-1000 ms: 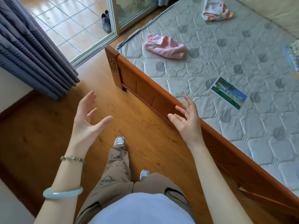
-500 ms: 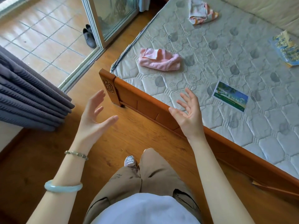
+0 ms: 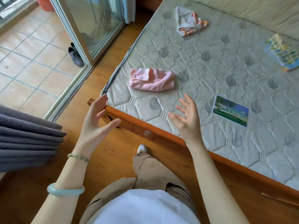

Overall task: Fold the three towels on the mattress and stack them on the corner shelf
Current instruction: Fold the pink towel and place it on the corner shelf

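Observation:
A crumpled pink towel (image 3: 152,79) lies near the mattress's (image 3: 202,65) near left corner. A grey towel with orange stripes (image 3: 189,23) is bunched farther back. A blue and yellow patterned towel (image 3: 282,51) lies at the right edge. My left hand (image 3: 95,122) hovers open over the bed frame's corner post. Over the mattress edge, my right hand (image 3: 186,118) is open with fingers spread, a short way in front of the pink towel. Neither hand holds anything. No shelf is in view.
The wooden bed frame (image 3: 145,126) runs diagonally in front of me. A printed label (image 3: 230,110) is on the mattress. Grey curtains (image 3: 27,136) hang at left. A glass sliding door (image 3: 90,28) and dark shoes (image 3: 75,56) stand on the tiled floor beyond.
I have stepped closer to the bed. Both open hands have moved forward, the right one now over the mattress, the left over the frame's corner.

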A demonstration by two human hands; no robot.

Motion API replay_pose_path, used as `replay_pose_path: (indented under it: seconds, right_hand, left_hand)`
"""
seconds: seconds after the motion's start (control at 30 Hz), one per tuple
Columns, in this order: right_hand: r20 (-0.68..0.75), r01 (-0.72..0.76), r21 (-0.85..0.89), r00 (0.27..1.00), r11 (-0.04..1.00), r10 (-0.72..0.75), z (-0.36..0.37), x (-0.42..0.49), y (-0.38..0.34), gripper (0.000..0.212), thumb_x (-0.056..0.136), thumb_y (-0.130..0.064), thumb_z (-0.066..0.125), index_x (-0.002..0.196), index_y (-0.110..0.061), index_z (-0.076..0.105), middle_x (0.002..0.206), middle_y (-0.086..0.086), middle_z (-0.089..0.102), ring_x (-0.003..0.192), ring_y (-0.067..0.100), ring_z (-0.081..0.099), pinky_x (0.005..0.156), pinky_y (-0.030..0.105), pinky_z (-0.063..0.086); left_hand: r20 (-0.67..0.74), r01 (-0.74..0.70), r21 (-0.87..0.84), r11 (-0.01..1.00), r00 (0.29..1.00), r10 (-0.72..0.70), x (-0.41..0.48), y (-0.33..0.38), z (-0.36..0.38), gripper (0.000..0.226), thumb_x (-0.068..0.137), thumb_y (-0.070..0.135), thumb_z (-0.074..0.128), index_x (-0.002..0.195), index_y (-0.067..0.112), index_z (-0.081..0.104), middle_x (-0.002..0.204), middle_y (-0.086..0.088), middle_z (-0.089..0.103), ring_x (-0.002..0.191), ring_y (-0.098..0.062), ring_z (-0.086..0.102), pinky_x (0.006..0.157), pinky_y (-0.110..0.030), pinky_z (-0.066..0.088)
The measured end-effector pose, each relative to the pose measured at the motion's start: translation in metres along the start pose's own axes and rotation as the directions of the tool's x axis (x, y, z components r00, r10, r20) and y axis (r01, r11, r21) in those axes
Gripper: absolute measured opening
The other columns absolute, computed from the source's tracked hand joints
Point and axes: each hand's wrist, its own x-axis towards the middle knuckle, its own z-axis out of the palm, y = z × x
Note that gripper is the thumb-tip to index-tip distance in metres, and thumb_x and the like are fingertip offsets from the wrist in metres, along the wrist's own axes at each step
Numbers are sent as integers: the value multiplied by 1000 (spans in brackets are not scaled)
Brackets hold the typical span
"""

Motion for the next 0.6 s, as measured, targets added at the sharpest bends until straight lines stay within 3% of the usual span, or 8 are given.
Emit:
replay_pose_path:
  seconds: [0.3, 0.6]
  right_hand:
    - [25, -15, -29, 1000, 999, 16, 13, 89, -11, 77, 76, -25, 68, 143, -30, 31, 141, -3, 43, 122, 7, 49, 101, 37, 46]
    - [-97, -47, -20, 994, 999, 44, 47, 139, -24, 75, 74, -25, 68, 139, -33, 32, 141, -4, 43, 122, 5, 49, 99, 31, 45]
  left_hand:
    - [6, 19, 3, 1000, 1000, -19, 93, -1, -5, 82, 68, 43, 74, 141, 31, 38, 143, 18, 44, 134, -3, 40, 106, -22, 38]
    - [142, 18, -44, 999, 990, -12, 179, -15, -30, 81, 67, 40, 75, 139, 32, 40, 142, 15, 46, 133, -5, 42, 108, -34, 37]
